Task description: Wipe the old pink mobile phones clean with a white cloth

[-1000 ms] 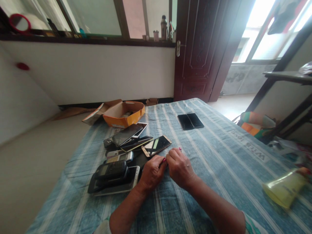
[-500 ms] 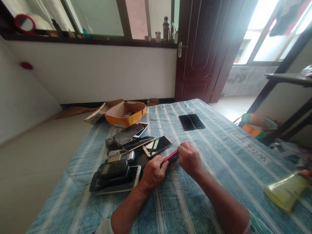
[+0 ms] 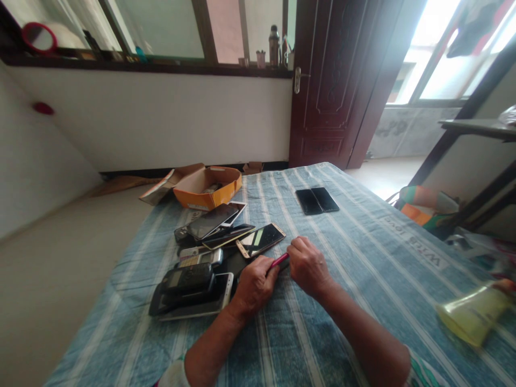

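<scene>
My left hand [image 3: 255, 286] is closed around one end of a slim pink-red phone-like object [image 3: 279, 260], held edge-on just above the cloth. The fingers of my right hand [image 3: 308, 266] are curled in at its other end; their tips are hidden. Just beyond the hands lies a gold-framed phone [image 3: 262, 241] with a dark screen. To the left is a loose pile of old phones, with a black handset [image 3: 188, 280] on top of a white-edged phone [image 3: 227, 285], a silver keypad phone [image 3: 201, 257] and a dark smartphone [image 3: 213, 221].
Two black phones [image 3: 317, 200] lie side by side farther right. An open orange box [image 3: 207, 200] stands at the table's far left. A yellow translucent object [image 3: 471, 314] lies at the right. Striped blue cloth [image 3: 363, 247] covers the table; a dark red door [image 3: 326, 107] stands behind.
My right hand has moved slightly left, nearer my left hand, so less of the pink-red object shows between them. My left hand and the phones have stayed put.
</scene>
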